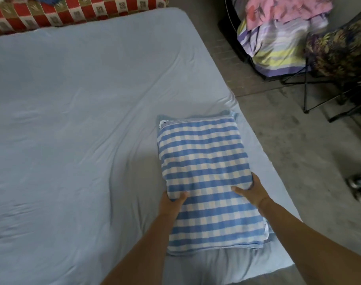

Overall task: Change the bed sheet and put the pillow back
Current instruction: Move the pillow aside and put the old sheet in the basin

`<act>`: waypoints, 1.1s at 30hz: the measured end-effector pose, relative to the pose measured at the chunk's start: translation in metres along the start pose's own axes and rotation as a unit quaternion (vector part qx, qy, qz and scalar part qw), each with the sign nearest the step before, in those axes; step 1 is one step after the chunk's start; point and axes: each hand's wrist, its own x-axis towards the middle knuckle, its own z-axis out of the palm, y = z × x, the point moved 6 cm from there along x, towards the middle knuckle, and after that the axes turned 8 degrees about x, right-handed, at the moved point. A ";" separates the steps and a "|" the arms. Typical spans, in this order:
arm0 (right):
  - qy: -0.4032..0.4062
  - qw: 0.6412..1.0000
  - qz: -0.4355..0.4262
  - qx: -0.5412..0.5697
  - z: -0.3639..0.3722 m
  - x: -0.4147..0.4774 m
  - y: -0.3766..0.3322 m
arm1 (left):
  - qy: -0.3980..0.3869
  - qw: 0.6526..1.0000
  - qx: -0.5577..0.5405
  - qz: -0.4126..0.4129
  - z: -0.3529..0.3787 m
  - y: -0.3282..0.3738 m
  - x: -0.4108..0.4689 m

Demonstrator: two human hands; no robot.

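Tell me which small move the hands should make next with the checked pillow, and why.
Probably press it flat and let go. The left hand and right hand grip the sides of the checked pillow, which seems already to lie on the spread blue sheet, near the bed's right edge.

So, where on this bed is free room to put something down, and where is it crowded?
The sheet is bare from the red checked blanket at the far edge down to the pillow, all along its left. Crowded: the near right corner, where the left hand and right hand hold the pillow, with only a narrow strip toward the floor.
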 end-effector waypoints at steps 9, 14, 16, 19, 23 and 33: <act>0.012 0.998 0.001 -0.067 0.020 -0.015 0.018 | -0.045 0.996 0.063 0.033 0.014 -0.011 0.015; 0.041 0.987 0.049 -0.150 0.024 -0.016 0.029 | -0.057 0.994 0.085 0.040 0.013 -0.019 0.019; 0.056 0.980 0.076 -0.176 0.025 -0.015 0.036 | -0.050 0.995 0.074 0.032 0.014 -0.025 0.020; 0.099 0.956 0.100 -0.259 0.022 -0.023 0.031 | -0.057 0.996 0.063 0.033 0.015 -0.026 0.014; 0.174 0.936 -0.040 -0.302 0.034 -0.048 -0.009 | -0.031 0.995 0.085 0.053 -0.011 -0.023 0.009; 0.050 0.965 -0.216 -0.141 0.184 -0.103 -0.129 | 0.162 0.982 0.079 0.054 -0.216 -0.021 -0.010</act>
